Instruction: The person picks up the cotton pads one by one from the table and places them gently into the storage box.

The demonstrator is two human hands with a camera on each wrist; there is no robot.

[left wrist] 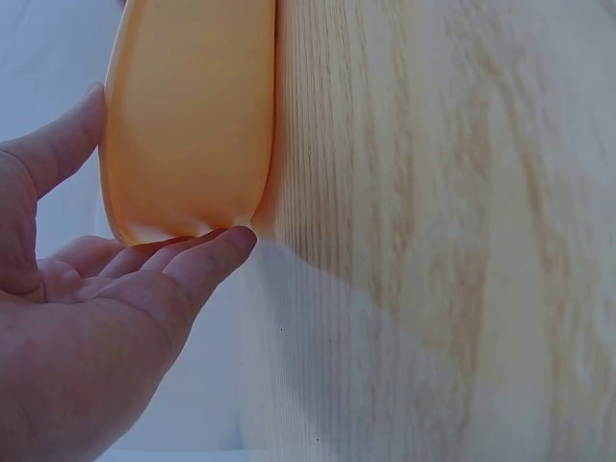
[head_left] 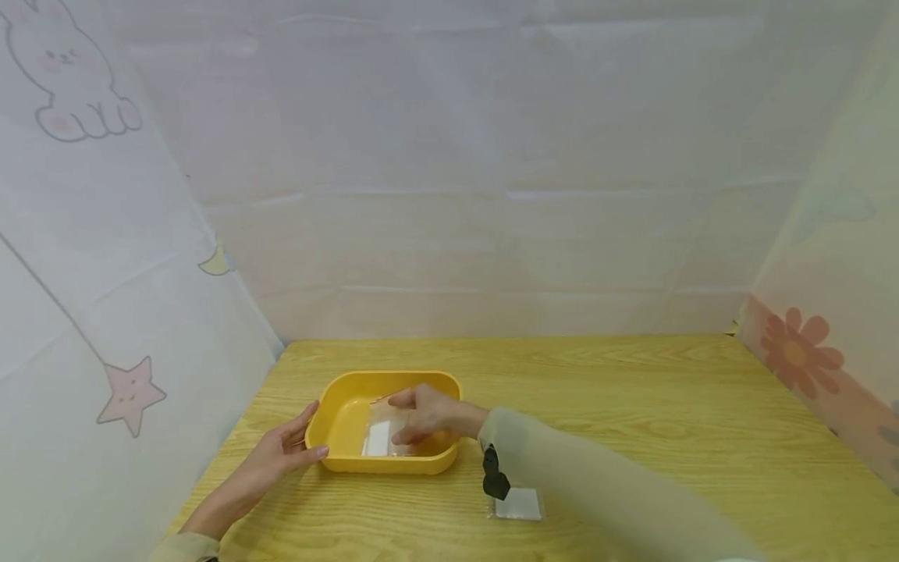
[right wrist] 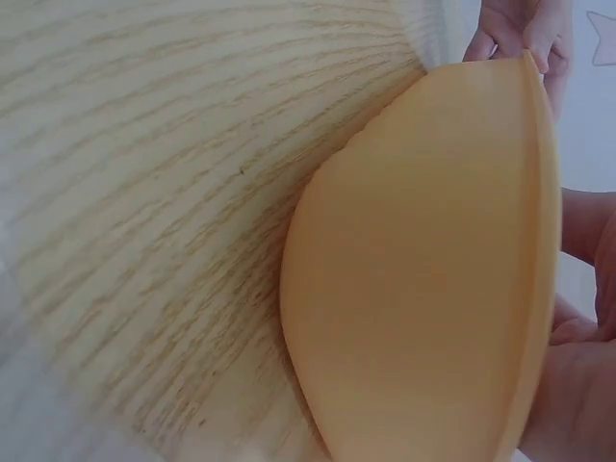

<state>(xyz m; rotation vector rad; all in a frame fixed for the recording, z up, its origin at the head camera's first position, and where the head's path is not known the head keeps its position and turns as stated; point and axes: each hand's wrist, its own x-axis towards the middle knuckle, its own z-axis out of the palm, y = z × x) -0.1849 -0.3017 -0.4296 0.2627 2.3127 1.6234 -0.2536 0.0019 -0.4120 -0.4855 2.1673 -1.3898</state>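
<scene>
A yellow plastic basin (head_left: 385, 465) stands on the wooden table at its left part. My left hand (head_left: 277, 454) holds its left end, thumb at the rim and fingers along the outer wall. The left wrist view shows those fingers against the basin (left wrist: 188, 115). My right hand (head_left: 430, 414) reaches in over the right rim, thumb and forefinger spread apart. Beneath them, inside the basin, is a clear packet (head_left: 378, 439) with a white piece in it. In the right wrist view the basin wall (right wrist: 423, 260) covers most of that hand.
Another clear packet with a white piece (head_left: 518, 504) lies on the table near its front, beside my right sleeve (head_left: 583, 468). The wooden tabletop (head_left: 632, 390) reaches to the right. Printed cloth walls (head_left: 492, 234) close in the back and both sides.
</scene>
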